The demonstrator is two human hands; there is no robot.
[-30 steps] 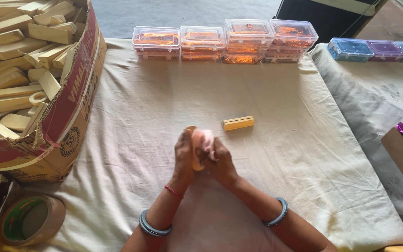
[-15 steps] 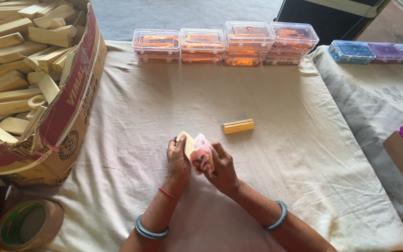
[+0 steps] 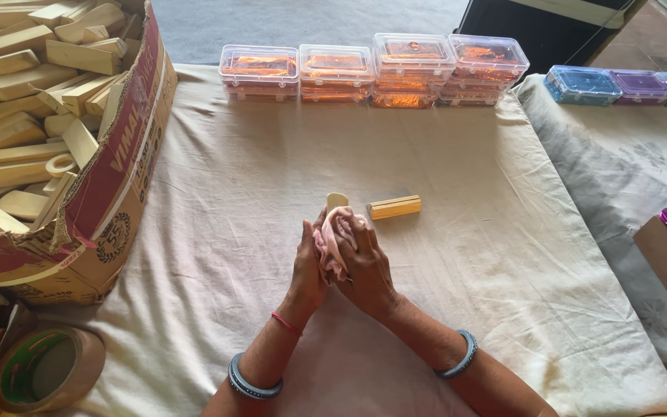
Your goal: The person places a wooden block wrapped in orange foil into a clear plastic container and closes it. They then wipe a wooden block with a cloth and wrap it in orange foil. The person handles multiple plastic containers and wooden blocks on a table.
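Hands, left [image 3: 308, 266] and right [image 3: 364, 266], clasp a pale wooden block [image 3: 336, 201] wrapped in pink cloth [image 3: 332, 241].

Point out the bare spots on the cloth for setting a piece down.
Bare cloth lies between the cardboard box, the plastic cases and the hands; more lies right of the wooden block. It is crowded around the left hand and right hand.

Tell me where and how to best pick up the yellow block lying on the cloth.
Probably grip the yellow block across its two long sides near the middle, coming from above. It lies flat on the cloth, long axis left to right, with bare cloth front and back. The right hand is nearest, but it now holds a pink rag.
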